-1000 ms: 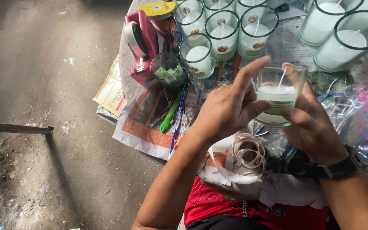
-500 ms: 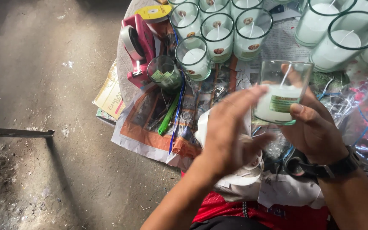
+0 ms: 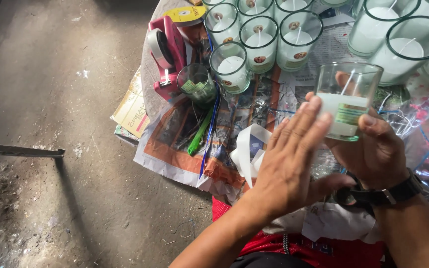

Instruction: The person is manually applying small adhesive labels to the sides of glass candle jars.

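My right hand (image 3: 373, 154) grips a clear glass candle (image 3: 346, 101) filled with white wax, a wick standing up in it and a green label on its side. My left hand (image 3: 289, 166) is flat with fingers stretched out, fingertips pressed against the left side of the glass. A curled white paper strip (image 3: 248, 151) lies just left of that hand on the newspaper.
Several small glass candles (image 3: 259, 34) stand in rows at the back, larger ones (image 3: 403, 47) at the right. A pink tape dispenser (image 3: 167, 49), an empty glass (image 3: 196, 82) and a green pen-like tool (image 3: 198, 133) lie on newspaper (image 3: 175, 144). Crinkled plastic (image 3: 428, 134) sits right; bare concrete floor (image 3: 50, 124) left.
The candle has been lifted and turned slightly right. My left hand dropped away from the glass, then came back up with flat fingers against its side. The paper strip uncurled to the left.
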